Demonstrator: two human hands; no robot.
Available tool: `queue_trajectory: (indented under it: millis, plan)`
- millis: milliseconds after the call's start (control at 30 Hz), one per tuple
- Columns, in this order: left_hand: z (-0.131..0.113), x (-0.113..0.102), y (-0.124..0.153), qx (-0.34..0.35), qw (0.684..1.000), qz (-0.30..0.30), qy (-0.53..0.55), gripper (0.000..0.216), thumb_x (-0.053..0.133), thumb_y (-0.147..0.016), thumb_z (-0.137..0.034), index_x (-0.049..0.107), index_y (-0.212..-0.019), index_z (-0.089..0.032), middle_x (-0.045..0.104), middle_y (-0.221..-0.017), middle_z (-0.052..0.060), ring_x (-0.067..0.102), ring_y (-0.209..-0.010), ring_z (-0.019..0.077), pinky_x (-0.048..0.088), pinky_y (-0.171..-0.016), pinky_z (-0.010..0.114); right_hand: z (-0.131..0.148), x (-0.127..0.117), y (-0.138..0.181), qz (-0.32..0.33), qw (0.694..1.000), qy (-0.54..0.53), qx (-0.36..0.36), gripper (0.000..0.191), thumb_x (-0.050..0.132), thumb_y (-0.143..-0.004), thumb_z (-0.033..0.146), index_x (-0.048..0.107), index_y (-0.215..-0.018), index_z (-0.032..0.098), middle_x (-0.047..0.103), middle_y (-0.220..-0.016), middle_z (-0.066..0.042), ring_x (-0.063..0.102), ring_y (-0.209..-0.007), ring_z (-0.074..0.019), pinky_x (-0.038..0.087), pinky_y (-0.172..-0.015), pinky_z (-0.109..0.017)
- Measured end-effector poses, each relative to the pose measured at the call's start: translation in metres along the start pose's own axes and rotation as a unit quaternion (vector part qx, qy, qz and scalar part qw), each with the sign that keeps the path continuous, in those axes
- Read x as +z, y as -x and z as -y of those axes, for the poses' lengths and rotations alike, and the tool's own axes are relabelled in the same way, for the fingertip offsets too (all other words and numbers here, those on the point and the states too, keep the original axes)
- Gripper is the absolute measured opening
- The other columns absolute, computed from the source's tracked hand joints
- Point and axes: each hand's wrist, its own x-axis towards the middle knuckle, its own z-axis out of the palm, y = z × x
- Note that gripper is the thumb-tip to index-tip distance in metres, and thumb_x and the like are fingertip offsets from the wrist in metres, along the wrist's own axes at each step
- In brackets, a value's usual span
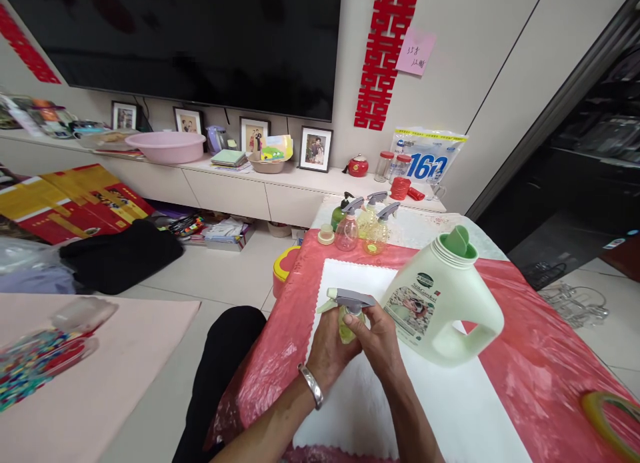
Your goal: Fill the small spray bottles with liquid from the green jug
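Note:
Both my hands grip a small clear spray bottle [347,316] with yellow-green liquid and a grey trigger head, held over a white cloth [350,409] on the red-covered table [540,369]. My left hand [327,346], with a silver bracelet on its wrist, wraps the bottle's body. My right hand [380,339] closes around the bottle's neck just below the trigger head. A large pale green detergent jug [443,303] with an open spout stands just right of my hands.
Three more spray bottles [365,226], a dark green pump bottle and a small lid stand at the table's far end. A tape roll [607,416] lies at the right edge. A low side table with a bead box [45,349] is on the left.

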Motion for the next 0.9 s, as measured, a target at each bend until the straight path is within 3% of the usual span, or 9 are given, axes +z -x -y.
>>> queue_trajectory:
  millis: [233, 433, 567, 733, 900]
  plan:
    - [0.013, 0.003, 0.003, 0.002, 1.0, -0.01, 0.0, 0.039, 0.074, -0.072, -0.033, 0.062, -0.106, -0.021, 0.071, -0.101, 0.008, 0.067, -0.1, 0.0302, 0.052, -0.094, 0.046, 0.003, 0.004, 0.003, -0.042, 0.999, 0.022, 0.005, 0.022, 0.07, -0.081, 0.036, 0.074, -0.097, 0.021, 0.073, -0.102, -0.004, 0.065, -0.098, -0.0244, 0.048, -0.093, -0.037]
    - [0.021, 0.007, 0.004, 0.026, 0.999, -0.005, 0.022, 0.05, 0.072, -0.074, -0.026, 0.058, -0.122, -0.022, 0.066, -0.121, 0.012, 0.059, -0.12, 0.032, 0.047, -0.104, 0.049, -0.004, 0.012, 0.007, -0.068, 0.998, 0.015, 0.007, 0.026, 0.07, -0.082, 0.036, 0.07, -0.104, 0.022, 0.072, -0.107, -0.004, 0.065, -0.103, -0.0241, 0.047, -0.096, -0.037]
    - [0.021, 0.007, 0.003, 0.014, 1.0, -0.001, 0.017, 0.052, 0.074, -0.073, -0.027, 0.057, -0.122, -0.02, 0.065, -0.122, 0.013, 0.06, -0.119, 0.0323, 0.048, -0.101, 0.049, 0.0, 0.007, 0.005, -0.042, 0.999, 0.014, 0.005, 0.026, 0.07, -0.083, 0.038, 0.07, -0.104, 0.022, 0.072, -0.102, -0.003, 0.065, -0.1, -0.0232, 0.048, -0.092, -0.036]
    - [0.018, 0.006, 0.003, 0.005, 1.0, -0.001, 0.006, 0.049, 0.074, -0.074, -0.032, 0.058, -0.119, -0.022, 0.066, -0.119, 0.011, 0.06, -0.118, 0.0319, 0.048, -0.101, 0.049, 0.004, -0.003, 0.002, 0.014, 1.0, 0.018, -0.011, 0.028, 0.067, -0.085, 0.041, 0.073, -0.106, 0.023, 0.071, -0.112, -0.005, 0.064, -0.106, -0.0244, 0.047, -0.097, -0.038]
    - [0.018, 0.006, 0.003, 0.02, 1.0, 0.002, 0.008, 0.048, 0.073, -0.075, -0.033, 0.059, -0.12, -0.022, 0.066, -0.122, 0.011, 0.059, -0.12, 0.0317, 0.046, -0.104, 0.049, 0.001, -0.001, 0.003, -0.001, 1.0, 0.024, -0.003, 0.03, 0.066, -0.086, 0.04, 0.073, -0.11, 0.023, 0.072, -0.106, -0.005, 0.064, -0.104, -0.0249, 0.047, -0.096, -0.038]
